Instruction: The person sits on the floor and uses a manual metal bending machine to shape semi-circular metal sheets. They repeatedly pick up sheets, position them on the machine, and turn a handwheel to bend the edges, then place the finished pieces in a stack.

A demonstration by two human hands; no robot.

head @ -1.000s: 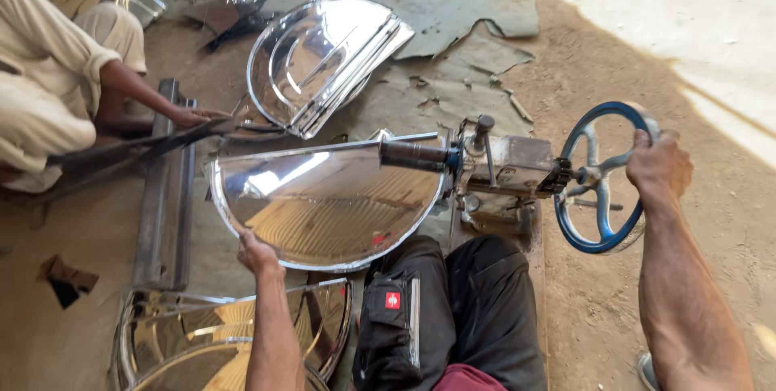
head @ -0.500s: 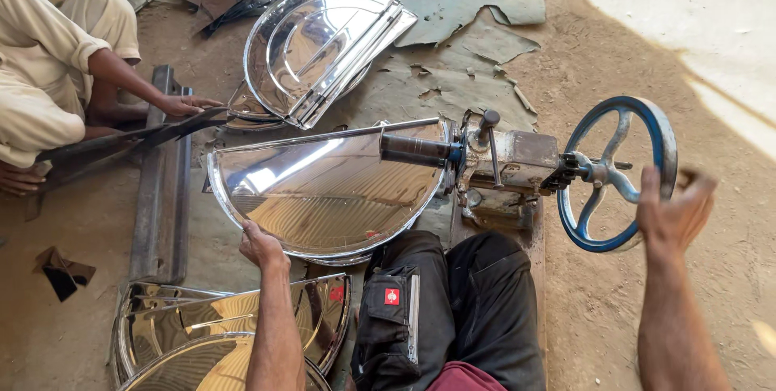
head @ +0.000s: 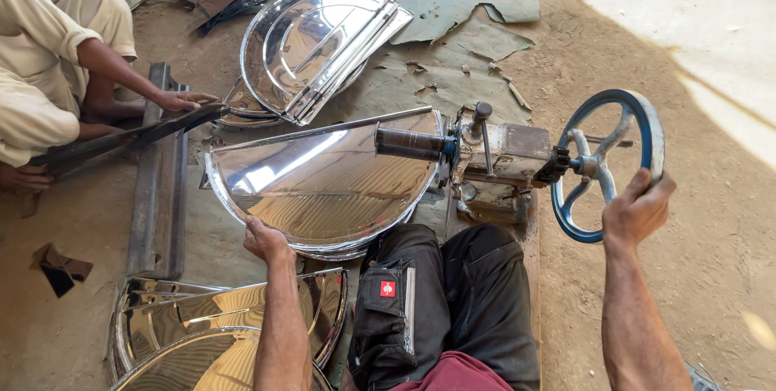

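The right hand [head: 638,209] closes around the lower right rim of the blue-rimmed metal handwheel [head: 608,165], fingers wrapped over the edge. The left hand [head: 265,241] grips the near, curved edge of the shiny half-round sheet-metal pan [head: 323,181], thumb on top, fingers under and out of sight.

The handwheel stands upright at the right end of a small rusty hand-cranked rolling machine [head: 505,157], and its shaft runs leftward through the machine to a dark cylindrical roller [head: 411,143]. The pan lies left of the machine, its straight edge running long from left to right and slightly upward, ending at the roller, which lies over the pan's right end. So the wheel is the right hand's thing, the pan the left's; the two hands sit well apart with the person's dark-trousered legs [head: 444,302] between them.

Near the left arm, on the earthen floor [head: 711,294], lies a stack of similar shiny pans [head: 210,326]. Farther off, another stack of finished half-round pans [head: 315,44] rests beside a steel beam [head: 158,189], where a co-worker's hand [head: 182,100] rests on a dark metal strip [head: 121,140].
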